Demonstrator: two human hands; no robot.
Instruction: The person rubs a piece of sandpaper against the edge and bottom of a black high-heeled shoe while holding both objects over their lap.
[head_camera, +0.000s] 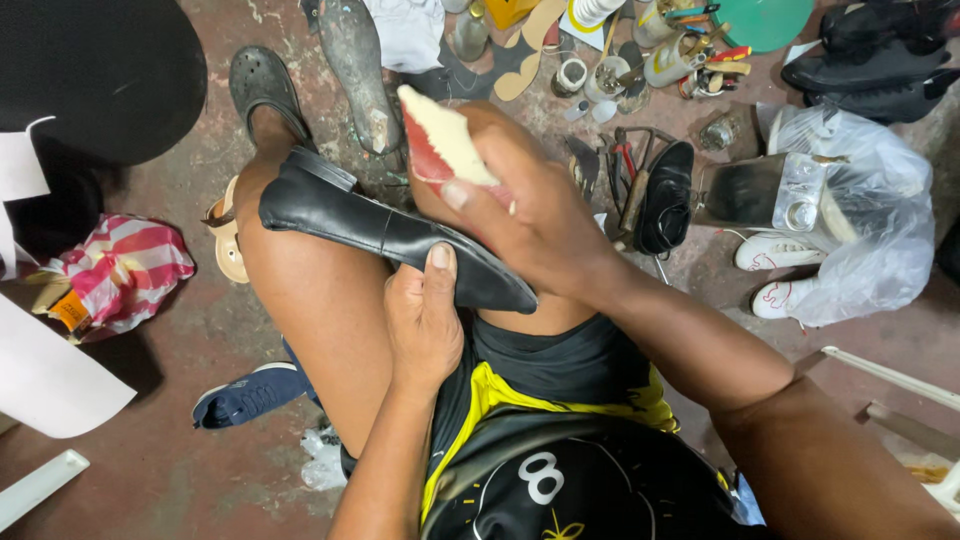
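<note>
While your left hand (425, 315) clamps the black shoe (390, 240) on your knee and your right hand (530, 215) grips the sole piece (445, 140) at 12 o'clock, the shoe may slide off.

We see even, fairly bright overhead light, soft shadows on the floor (170, 330) left of the hands, glare on the plastic bag (870, 230) to their right, and wide-angle bending at the edges.

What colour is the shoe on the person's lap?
The shoe is shiny black, seen in the head view, steadied by the left hand.
</note>
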